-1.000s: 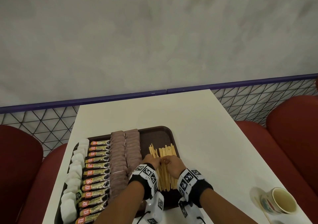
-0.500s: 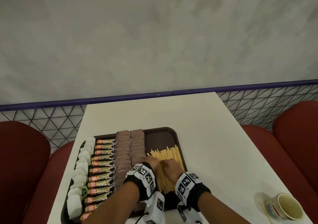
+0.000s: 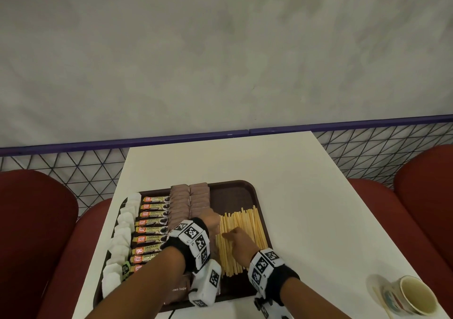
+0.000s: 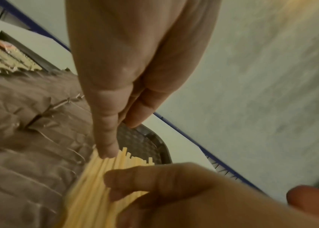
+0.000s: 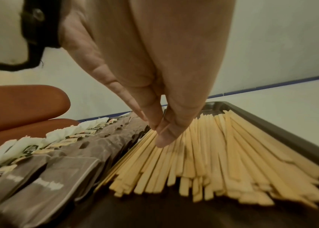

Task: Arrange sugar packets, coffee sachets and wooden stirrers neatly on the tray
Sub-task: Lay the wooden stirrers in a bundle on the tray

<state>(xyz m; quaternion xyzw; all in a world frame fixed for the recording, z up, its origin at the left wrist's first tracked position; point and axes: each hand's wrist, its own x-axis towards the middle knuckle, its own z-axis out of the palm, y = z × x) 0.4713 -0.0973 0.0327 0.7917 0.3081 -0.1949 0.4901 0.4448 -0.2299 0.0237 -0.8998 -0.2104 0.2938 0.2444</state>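
A dark brown tray (image 3: 232, 186) holds columns of white sugar packets (image 3: 123, 223), coffee sachets (image 3: 154, 221), brown sugar packets (image 3: 190, 199) and, at the right, a spread of wooden stirrers (image 3: 247, 228). My left hand (image 3: 212, 221) stands at the stirrers' left edge, between them and the brown packets; its straight fingers (image 4: 106, 152) touch the stirrer (image 4: 94, 185) ends. My right hand (image 3: 236, 239) lies on the middle of the stirrers. In the right wrist view its fingertips (image 5: 161, 139) press down on the stirrers (image 5: 223, 154), fingers held close together.
The tray sits at the near left of a white table (image 3: 306, 196). A cup (image 3: 414, 296) on a saucer stands at the near right corner. Red seats (image 3: 31, 220) flank the table, and a wall with a purple rail (image 3: 245, 132) closes the far end.
The stirrers have gone from a bunched pile to a flatter spread side by side. My right hand slid a little toward me over them; the left stayed at their left edge.
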